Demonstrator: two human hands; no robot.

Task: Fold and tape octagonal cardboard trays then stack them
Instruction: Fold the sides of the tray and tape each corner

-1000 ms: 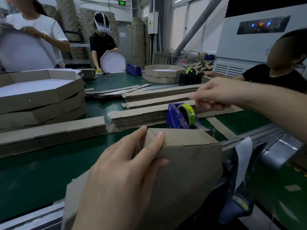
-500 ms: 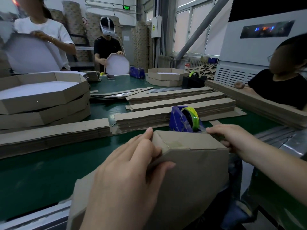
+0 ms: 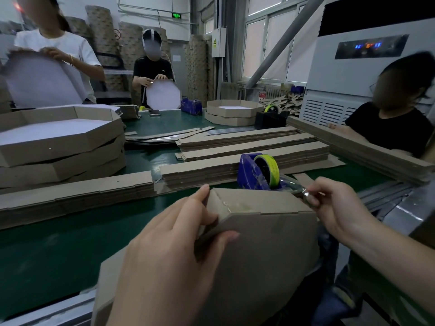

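The left hand (image 3: 174, 252) grips a folded corner of the cardboard tray (image 3: 263, 250), curled over its upper rim. Beside it, the right hand (image 3: 336, 208) pinches the end of clear tape (image 3: 293, 184) stretching from the blue dispenser (image 3: 247, 172) just beyond.

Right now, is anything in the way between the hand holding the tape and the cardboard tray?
No, nothing visible does. The right hand pinches the clear tape just beside the tray, at its top edge. The left hand grips the other corner, off that path.
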